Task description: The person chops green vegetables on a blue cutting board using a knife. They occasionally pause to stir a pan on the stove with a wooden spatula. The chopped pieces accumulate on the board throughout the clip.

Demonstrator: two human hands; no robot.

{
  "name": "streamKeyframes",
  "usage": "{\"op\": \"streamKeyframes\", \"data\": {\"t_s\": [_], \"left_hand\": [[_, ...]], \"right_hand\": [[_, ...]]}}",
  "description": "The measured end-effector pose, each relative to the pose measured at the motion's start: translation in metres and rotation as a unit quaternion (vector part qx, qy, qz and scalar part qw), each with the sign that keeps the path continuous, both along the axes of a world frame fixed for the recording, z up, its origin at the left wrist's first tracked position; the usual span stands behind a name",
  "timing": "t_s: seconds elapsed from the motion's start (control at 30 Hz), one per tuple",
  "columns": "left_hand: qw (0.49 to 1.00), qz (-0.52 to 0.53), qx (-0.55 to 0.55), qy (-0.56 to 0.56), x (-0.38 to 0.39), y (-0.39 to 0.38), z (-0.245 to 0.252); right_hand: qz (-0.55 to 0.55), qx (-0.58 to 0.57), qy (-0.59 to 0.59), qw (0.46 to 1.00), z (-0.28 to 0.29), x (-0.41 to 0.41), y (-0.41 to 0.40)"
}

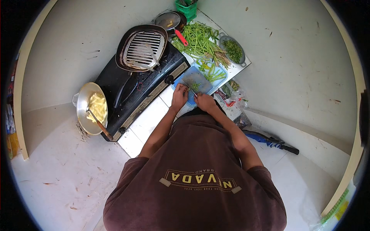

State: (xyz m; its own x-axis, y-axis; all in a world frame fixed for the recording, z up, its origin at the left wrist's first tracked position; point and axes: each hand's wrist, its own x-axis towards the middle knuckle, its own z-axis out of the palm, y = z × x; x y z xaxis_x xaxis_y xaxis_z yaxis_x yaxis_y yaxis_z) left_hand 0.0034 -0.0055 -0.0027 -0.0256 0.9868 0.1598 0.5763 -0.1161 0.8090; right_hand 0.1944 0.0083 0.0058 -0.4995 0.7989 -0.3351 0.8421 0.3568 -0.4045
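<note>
My right hand (205, 102) is closed on a knife (190, 88), whose blade lies over a worn blue-grey cutting board (199, 78). At the board's left edge, the bent fingers of my left hand (180, 95) are beside the blade; a bit of green shows at the fingertips, too small to tell apart. Chopped greens (195, 86) lie on the board just beyond the blade. Cut green stems (215, 75) rest in a light-blue tray (225, 70) past the board. Behind it is a heap of long-stemmed leafy greens (199, 39), roots towards the right.
A black gas stove (130, 95) at the left bears a grill pan (141, 47) with tongs. Beyond its left end, a metal wok (83, 121) holds pale yellow food and a wooden-handled ladle. A colander (244, 56) of chopped greens, a red-handled strainer (167, 19) and a green basket (188, 11) stand farther back.
</note>
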Motion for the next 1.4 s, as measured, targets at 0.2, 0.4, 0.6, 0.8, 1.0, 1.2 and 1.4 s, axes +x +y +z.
{"op": "streamKeyframes", "data": {"t_s": [0.2, 0.4, 0.6, 0.8, 1.0, 1.2, 1.4], "left_hand": [[0.999, 0.012, -0.03, 0.018, 0.001, -0.001, 0.0], [1.0, 0.017, -0.023, 0.005, 0.002, 0.0, 0.003], [1.0, 0.021, -0.02, -0.009, 0.002, 0.0, -0.002], [0.999, 0.024, -0.028, -0.003, 0.002, -0.001, -0.003], [1.0, 0.019, -0.001, -0.004, 0.0, -0.001, -0.007], [0.999, 0.004, -0.042, -0.014, 0.004, 0.002, 0.004], [0.999, 0.003, -0.048, -0.023, 0.004, 0.002, 0.0]], "right_hand": [[-0.024, -0.023, -0.008, 0.999, 0.007, 0.01, -0.006], [-0.002, -0.021, 0.017, 1.0, 0.01, 0.014, -0.01], [-0.01, -0.02, 0.017, 1.0, 0.005, 0.003, -0.003], [-0.001, -0.002, 0.023, 1.0, 0.003, 0.006, -0.003], [-0.015, 0.006, 0.019, 1.0, 0.005, 0.013, -0.01], [-0.029, -0.019, 0.015, 0.999, 0.008, 0.013, -0.007], [-0.016, -0.032, 0.027, 0.999, 0.021, 0.012, -0.008]]}}
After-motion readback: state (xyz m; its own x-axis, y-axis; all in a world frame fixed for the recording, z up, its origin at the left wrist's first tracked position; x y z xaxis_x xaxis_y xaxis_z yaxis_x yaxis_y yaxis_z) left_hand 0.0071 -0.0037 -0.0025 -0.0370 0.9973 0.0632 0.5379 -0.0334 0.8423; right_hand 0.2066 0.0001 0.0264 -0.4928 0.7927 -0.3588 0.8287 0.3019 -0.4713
